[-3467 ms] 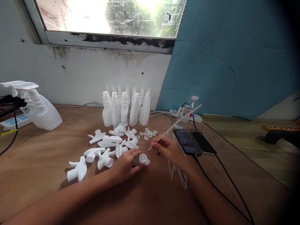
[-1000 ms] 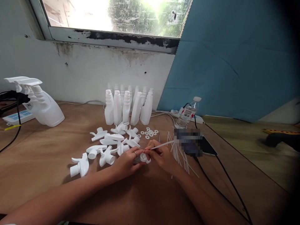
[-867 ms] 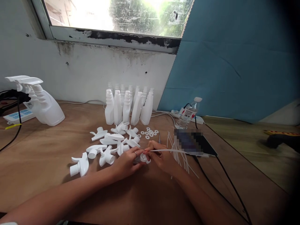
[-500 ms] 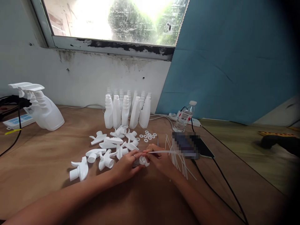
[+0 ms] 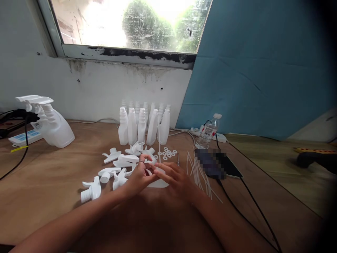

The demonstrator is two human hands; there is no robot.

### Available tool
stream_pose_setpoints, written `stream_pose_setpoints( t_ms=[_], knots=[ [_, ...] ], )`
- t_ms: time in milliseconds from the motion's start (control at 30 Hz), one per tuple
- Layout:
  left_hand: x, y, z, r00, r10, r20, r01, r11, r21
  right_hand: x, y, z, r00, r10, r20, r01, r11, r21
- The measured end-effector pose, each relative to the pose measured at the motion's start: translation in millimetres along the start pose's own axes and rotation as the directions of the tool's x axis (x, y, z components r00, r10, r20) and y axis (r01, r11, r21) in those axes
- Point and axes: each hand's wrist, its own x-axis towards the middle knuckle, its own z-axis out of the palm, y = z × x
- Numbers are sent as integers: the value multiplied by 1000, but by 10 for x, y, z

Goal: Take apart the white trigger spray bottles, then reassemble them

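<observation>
A white trigger spray head (image 5: pixel 158 183) is between my hands at the front middle of the table, partly hidden by my fingers. A thin white dip tube (image 5: pixel 159 144) rises upright from it. My left hand (image 5: pixel 140 175), with a ring on one finger, is closed round the head's left side, thumb and fingers curled. From the right, my right hand (image 5: pixel 175 177) presses its fingers against the head near the tube's foot. Several loose trigger spray heads (image 5: pixel 125 161) lie left of my hands. Small white ring washers (image 5: pixel 168 153) are scattered just beyond them.
Several white bottles (image 5: pixel 132 128) stand against the wall. Loose tubes (image 5: pixel 201 175) lie to the right, near a blurred dark device (image 5: pixel 210 163), a phone (image 5: pixel 230 167) and a water bottle (image 5: pixel 209 131). Assembled spray bottles (image 5: pixel 56 126) and a power strip (image 5: pixel 25 137) are at left.
The tube has swung from lying flat in my right hand to standing upright. The spray head shows more between my hands, and my right fingers have come down against it.
</observation>
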Motion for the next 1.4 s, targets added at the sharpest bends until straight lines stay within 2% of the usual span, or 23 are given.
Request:
stream_pose_setpoints(
  t_ms=[67,133,167,200,233,267,300,333,367,400,467,533,633,733,867,967,1033,1100,1200,1300,1400],
  knots=[
    [11,114,-73,989,23,146,-26,1000,16,44,-45,-15,999,-35,-18,35,999,-10],
    [51,263,-179,950,21,312,-46,996,73,60,-81,-52,997,-44,-57,42,998,-52],
    [92,333,-250,937,28,350,-68,993,101,57,-90,-80,996,-36,-84,29,996,-79],
    [151,391,-337,939,51,340,-101,986,130,51,-91,-115,993,-14,-118,3,995,-100],
    [228,429,-439,957,94,275,-142,977,158,45,-84,-154,987,13,-161,-31,993,-111],
    [322,445,-559,978,151,145,-179,961,211,46,-68,-196,976,54,-211,-78,991,-107],
    [426,439,-693,979,203,-27,-185,932,311,57,-45,-240,957,106,-268,-134,987,-90],
    [535,413,-838,940,255,-226,-133,886,444,83,-14,-285,929,153,-337,-185,981,-64],
    [641,372,-987,874,266,-407,1,836,549,127,21,-329,888,196,-416,-228,973,-29],
    [737,321,-1133,802,228,-552,178,790,586,189,59,-374,833,231,-503,-260,965,13],
    [885,203,-1389,751,157,-642,325,758,566,367,133,-472,693,297,-657,-293,949,120],
    [962,86,-1563,736,87,-671,409,733,544,600,185,-593,546,379,-747,-273,923,269],
    [978,-56,-1666,740,33,-672,464,697,546,968,191,-826,391,419,-819,-90,903,419],
    [946,-106,-1681,768,17,-640,466,671,577,1233,120,-1065,308,429,-849,8,891,454],
    [878,71,-1781,781,56,-622,458,626,631,1334,-5,-1279,320,482,-816,17,858,513],
    [777,376,-1904,782,143,-607,440,563,700,1311,-67,-1339,337,501,-797,45,837,545],
    [681,606,-1939,795,235,-560,399,493,773,1294,-78,-1348,343,517,-785,33,828,560],
    [575,811,-1905,810,308,-499,345,437,831,1281,-61,-1348,350,524,-777,11,827,563],
    [450,1019,-1762,824,346,-448,304,398,866,1258,3,-1359,377,489,-787,49,838,544],
    [402,1105,-1621,843,336,-421,279,395,875,1228,67,-1379,383,466,-798,90,840,535],
    [402,1124,-1543,856,342,-387,239,402,884,1215,89,-1380,368,480,-797,52,845,533]
  ],
)
